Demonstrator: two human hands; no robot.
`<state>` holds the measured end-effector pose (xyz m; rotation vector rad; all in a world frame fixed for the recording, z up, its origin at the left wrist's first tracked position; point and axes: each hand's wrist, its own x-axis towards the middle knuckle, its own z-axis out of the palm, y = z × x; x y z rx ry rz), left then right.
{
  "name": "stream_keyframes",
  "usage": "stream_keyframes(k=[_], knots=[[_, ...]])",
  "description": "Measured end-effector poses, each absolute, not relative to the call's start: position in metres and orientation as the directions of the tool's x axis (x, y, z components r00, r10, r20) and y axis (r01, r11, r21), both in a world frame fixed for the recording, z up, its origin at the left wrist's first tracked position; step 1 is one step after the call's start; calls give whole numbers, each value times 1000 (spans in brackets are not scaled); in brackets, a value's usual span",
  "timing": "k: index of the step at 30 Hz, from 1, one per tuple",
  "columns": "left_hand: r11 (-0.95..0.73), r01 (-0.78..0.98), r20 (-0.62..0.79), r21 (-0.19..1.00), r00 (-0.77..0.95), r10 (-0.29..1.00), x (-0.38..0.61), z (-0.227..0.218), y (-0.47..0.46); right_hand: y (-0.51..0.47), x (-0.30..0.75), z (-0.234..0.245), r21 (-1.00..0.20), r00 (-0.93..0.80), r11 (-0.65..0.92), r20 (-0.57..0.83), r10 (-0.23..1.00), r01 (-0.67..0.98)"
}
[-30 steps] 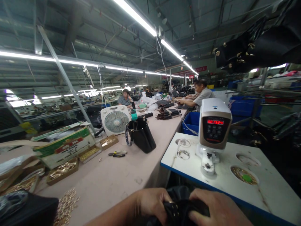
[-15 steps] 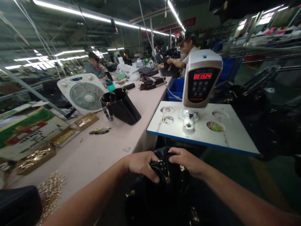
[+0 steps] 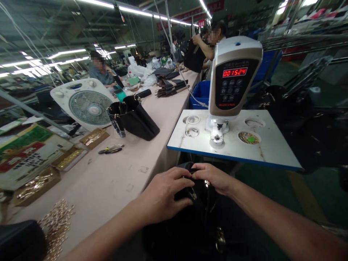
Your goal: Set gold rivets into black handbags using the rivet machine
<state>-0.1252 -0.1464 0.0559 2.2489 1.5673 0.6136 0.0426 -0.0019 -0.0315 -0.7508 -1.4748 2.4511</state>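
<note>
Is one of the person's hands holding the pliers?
No, the pliers lie on the table, apart from the left hand and the right hand, which both touch black material.

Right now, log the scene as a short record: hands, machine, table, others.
Left hand: fingers spread over dark bag
Right hand: fingers at dark bag's top; grip partly hidden
Machine: right of table, display reads 001524
On table: black bag, fan, pliers, loose gold pieces
Bin: blue, beside table, partly behind machine
Others: at least two people beyond; one holds up dark material
</note>
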Motion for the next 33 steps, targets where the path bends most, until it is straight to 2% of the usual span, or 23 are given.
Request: stream_keyframes(k=[3,5,7,9,10,11,13,15,16,17,18,20,22,25,28,31,33], knots=[[-322,751,228,577,230,946,-122,57,-144,-1,42,-31,-876,-853,-470,-324,408,108],[-162,708,221,687,8,975,-124,56,-138,-1,43,-29,-879,-853,-463,-324,409,111],[84,628,95,774,-245,965,-133,49,-130,-1,44,-28,-877,-847,-465,-336,411,122],[283,574,-65,768,-370,927,-145,41,-122,-1,45,-28,-874,-840,-468,-349,414,133],[331,590,-98,737,-390,915,-151,37,-120,-1,44,-28,-873,-837,-469,-354,416,136],[346,627,-87,698,-405,910,-156,34,-120,-1,44,-28,-872,-836,-470,-358,417,139],[282,721,80,633,-424,902,-160,35,-123,-1,43,-27,-868,-837,-476,-364,410,144],[75,832,333,550,-301,894,-156,45,-129,-1,42,-26,-864,-845,-483,-362,395,144],[-73,871,414,486,-156,897,-152,53,-133,-1,41,-25,-865,-850,-482,-353,391,137],[-225,880,434,417,25,901,-147,62,-136,-1,40,-24,-869,-855,-479,-340,391,127],[-353,862,388,363,204,899,-142,71,-138,-1,39,-23,-875,-859,-471,-324,395,113],[-461,817,167,347,430,888,-135,87,-138,-3,38,-22,-889,-866,-448,-292,406,90],[-415,824,-38,386,464,885,-134,97,-134,-5,36,-22,-898,-868,-430,-282,409,89],[-337,839,-148,428,432,889,-140,98,-125,-5,32,-25,-908,-867,-405,-287,407,110],[-342,806,-94,483,436,895,-149,81,-114,1,27,-27,-924,-869,-355,-288,401,142],[-444,713,87,542,478,874,-159,50,-100,11,27,-29,-950,-892,-265,-257,371,164],[-545,677,135,494,560,818,-165,28,-91,19,31,-31,-975,-920,-142,-208,334,169]])
